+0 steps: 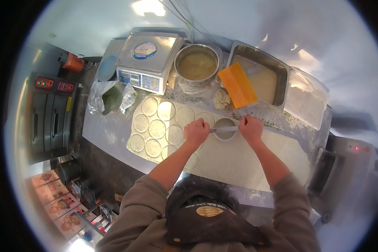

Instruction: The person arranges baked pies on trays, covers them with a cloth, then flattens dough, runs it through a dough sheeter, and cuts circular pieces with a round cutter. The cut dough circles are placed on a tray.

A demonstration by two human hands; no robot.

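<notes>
A wide, thin sheet of dough [264, 156] lies across the worktable in front of me. Rows of cut rounds [157, 129] mark its left part, and the right part is uncut. On the sheet stands a round cutter [226, 137] with a flat bar across its top. My left hand [196, 132] is closed around the bar's left end. At the other end, my right hand [251, 129] grips the bar with curled fingers. Dough shows inside the ring. The cutter's lower edge is too small to make out.
Along the back stand a digital scale [149, 52], a steel pot [177, 67] of liquid and a steel tray [282, 84] with an orange slab [237, 86] leaning on it. Nearby are a dough lump [221, 99], a plastic bag [103, 94] and a white cloth-like sheet [306, 94].
</notes>
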